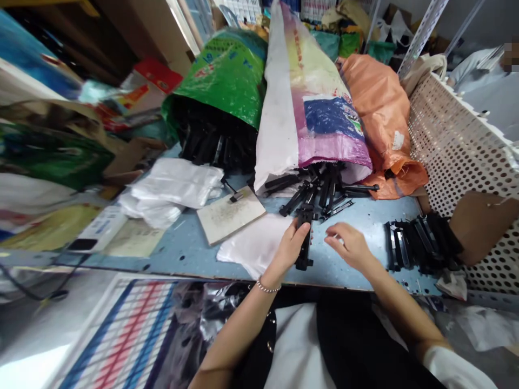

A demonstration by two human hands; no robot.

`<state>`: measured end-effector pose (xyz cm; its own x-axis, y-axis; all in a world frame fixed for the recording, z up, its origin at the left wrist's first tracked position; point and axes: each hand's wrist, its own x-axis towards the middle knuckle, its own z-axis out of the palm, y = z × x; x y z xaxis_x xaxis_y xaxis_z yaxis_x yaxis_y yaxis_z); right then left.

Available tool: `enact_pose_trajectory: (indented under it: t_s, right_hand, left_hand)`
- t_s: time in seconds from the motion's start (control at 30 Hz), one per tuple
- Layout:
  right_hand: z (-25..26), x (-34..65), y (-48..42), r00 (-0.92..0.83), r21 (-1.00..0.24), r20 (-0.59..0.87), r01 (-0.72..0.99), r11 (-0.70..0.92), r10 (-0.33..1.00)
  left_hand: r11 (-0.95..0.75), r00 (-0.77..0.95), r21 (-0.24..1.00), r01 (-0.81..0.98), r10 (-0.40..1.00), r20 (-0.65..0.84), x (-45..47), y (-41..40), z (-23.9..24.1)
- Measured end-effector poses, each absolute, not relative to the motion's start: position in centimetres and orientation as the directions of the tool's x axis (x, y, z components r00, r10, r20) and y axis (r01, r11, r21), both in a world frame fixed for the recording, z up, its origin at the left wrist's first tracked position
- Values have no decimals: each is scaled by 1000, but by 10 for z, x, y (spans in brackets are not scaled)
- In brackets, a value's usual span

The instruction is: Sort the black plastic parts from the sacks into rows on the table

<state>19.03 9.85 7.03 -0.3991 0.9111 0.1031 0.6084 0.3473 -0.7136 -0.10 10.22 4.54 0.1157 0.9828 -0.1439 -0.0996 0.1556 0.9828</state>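
Note:
My left hand (291,246) is closed around a long black plastic part (305,240), held upright over the blue table near its front edge. The part has a wider block at the top and a short crosspiece at the bottom; its exact kind I cannot make out. To the right of it, my right hand (349,244) hovers with loosely bent fingers, thumb apart, and nothing visible in it. Just behind both hands, a loose heap of similar black parts (326,186) spills from the mouth of a white and purple woven sack (324,102).
A row of black parts (421,243) lies at the right, by a perforated white panel (466,135). A green sack (227,75) holds more parts. An orange sack (377,102), white plastic bags (174,183) and a pale board (231,214) are on the table (182,237). Another person (486,81) is at far right.

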Motion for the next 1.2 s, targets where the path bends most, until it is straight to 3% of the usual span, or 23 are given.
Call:
enact_pose_trajectory:
  t_s: [0.1, 0.2, 0.3, 0.5, 0.57, 0.63, 0.7, 0.77, 0.87, 0.93, 1.0, 1.1, 1.2]
  right_hand:
    - [89, 202, 118, -401, -570, 196, 696, 437, 895]
    - [94, 205, 140, -576, -559, 98, 643, 524, 812]
    - [85, 201, 143, -597, -530, 90, 649, 546, 797]
    - [44, 180, 81, -756, -222, 211, 580, 784, 619]
    - [33, 176, 66, -767, -214, 227, 561, 800, 600]
    - [28, 179, 66, -773, -293, 175, 550, 782, 609]
    - [30, 191, 84, -761, -417, 84, 559, 716, 643]
    - [35, 206, 113, -647, -478, 33, 660, 580, 762]
    - [41, 221, 165, -252, -427, 25, 872, 238, 967]
    - [41, 220, 195, -22, -382, -32, 924, 8, 999]
    - [42, 212, 218, 98, -345, -114, 929, -132, 989]
    - [43, 195, 234, 109, -328, -172, 931, -161, 979]
    - [46, 179, 219, 78, -363, -156, 923, -131, 985]
  left_hand:
    - [235, 216, 971, -46, 951, -220, -2, 91, 55]
    - [349, 300, 932, -97, 903, -307, 6, 90, 59]
    - [384, 220, 899, -208, 914, -340, 11, 96, 53]
    - [359, 96, 874, -327, 933, -347, 13, 105, 44]
    - [371, 99, 878, -304, 928, -358, 15, 102, 40]
    - [374, 68, 884, -280, 926, -370, 19, 99, 28]
    - [348, -12, 905, -244, 932, -362, 24, 95, 8]
    - [294, -71, 944, -147, 949, -307, 33, 91, -17]
    - [121, -27, 986, 115, 993, -118, 50, 84, -48]
    - [-27, 26, 957, 289, 999, 20, 60, 79, -58]
    - [-118, 60, 912, 393, 993, 103, 64, 78, -61]
    - [-171, 87, 904, 393, 985, 149, 57, 87, -53]
    - [-158, -6, 952, 261, 986, 165, 41, 111, -34]
